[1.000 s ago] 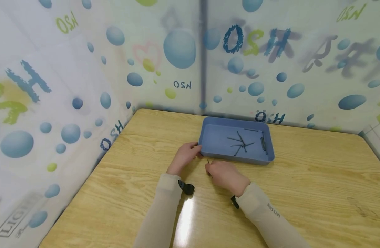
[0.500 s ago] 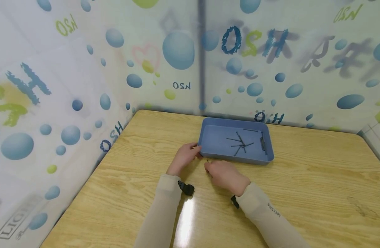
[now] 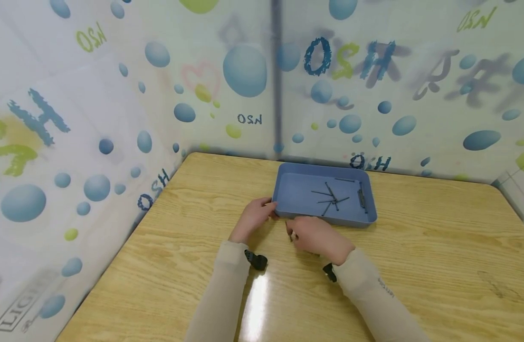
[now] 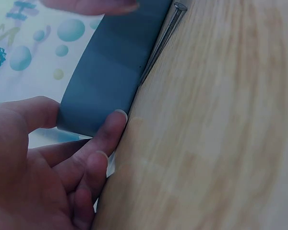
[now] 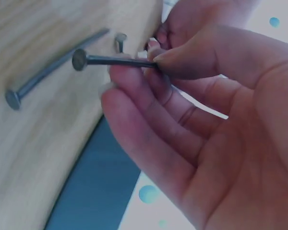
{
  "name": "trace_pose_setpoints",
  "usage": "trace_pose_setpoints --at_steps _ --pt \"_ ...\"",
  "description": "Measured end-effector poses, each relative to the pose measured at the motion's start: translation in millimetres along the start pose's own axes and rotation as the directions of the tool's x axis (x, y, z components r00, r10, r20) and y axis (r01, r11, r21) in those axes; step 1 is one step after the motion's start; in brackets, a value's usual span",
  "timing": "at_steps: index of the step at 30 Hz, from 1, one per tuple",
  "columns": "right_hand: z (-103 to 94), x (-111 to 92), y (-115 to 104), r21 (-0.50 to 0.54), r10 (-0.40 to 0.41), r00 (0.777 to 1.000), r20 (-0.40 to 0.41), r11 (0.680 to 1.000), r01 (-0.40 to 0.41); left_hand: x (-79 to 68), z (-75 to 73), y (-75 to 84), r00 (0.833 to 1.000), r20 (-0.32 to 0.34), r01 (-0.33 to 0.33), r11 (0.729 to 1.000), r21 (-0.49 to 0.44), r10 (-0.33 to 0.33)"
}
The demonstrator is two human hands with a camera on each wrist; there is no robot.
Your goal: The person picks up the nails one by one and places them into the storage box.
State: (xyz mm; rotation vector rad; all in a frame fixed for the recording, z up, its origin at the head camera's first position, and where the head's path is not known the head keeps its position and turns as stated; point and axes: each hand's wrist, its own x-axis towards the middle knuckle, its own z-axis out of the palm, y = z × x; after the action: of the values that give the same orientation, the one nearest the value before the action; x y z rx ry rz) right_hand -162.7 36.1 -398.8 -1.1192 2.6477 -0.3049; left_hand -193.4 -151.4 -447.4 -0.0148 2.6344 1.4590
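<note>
My left hand [image 3: 254, 216] grips the near left corner of the blue tray [image 3: 276, 187], thumb and fingers either side of its wall in the left wrist view. Close in front of the tray, my right hand [image 3: 315, 235] pinches a steel nail [image 5: 117, 61] between thumb and fingertips, its flat head sticking out. Past that nail, a longer-looking nail [image 5: 53, 69] lies on the wooden table, and another nail [image 5: 121, 42] shows near the fingertips. In the left wrist view a nail [image 4: 163, 43] lies along the foot of the tray wall.
Several nails lie crossed in a loose pile [image 3: 333, 199] inside the tray. More nails [image 3: 362, 198] line its right end, and a single nail [image 3: 344, 180] lies along its back wall. A printed wall [image 3: 249, 71] stands behind the wooden table [image 3: 437, 237].
My right hand has shifted slightly right and up, close to the tray's front wall. The left hand has stayed on the corner, and the nails in the tray look the same.
</note>
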Motion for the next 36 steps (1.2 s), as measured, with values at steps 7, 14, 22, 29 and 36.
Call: trace_pose_setpoints --at_steps 7,14,22,29,36 --pt "-16.8 -5 8 0.101 -0.012 1.000 0.024 0.995 0.010 0.8 -0.3 -1.4 1.000 -0.002 0.020 1.000 0.010 -0.020" --pt "-35.9 -14 27 0.180 -0.044 0.999 -0.010 0.983 0.045 0.3 -1.5 -0.6 1.000 0.006 0.029 0.999 0.016 -0.029" --pt "-49.6 -26 45 0.274 0.016 0.995 -0.098 0.962 0.011 0.9 -1.3 -3.2 1.000 0.005 0.018 1.000 -0.003 -0.018" --pt "-52.5 -32 54 0.326 0.075 0.976 -0.203 0.945 -0.004 1.8 -0.8 -2.0 1.000 0.007 0.015 1.000 0.004 -0.015" --pt "-43.6 -26 60 0.383 0.186 0.901 -0.392 0.923 -0.023 2.1 -0.2 -1.5 1.000 0.009 0.021 1.000 0.005 -0.021"
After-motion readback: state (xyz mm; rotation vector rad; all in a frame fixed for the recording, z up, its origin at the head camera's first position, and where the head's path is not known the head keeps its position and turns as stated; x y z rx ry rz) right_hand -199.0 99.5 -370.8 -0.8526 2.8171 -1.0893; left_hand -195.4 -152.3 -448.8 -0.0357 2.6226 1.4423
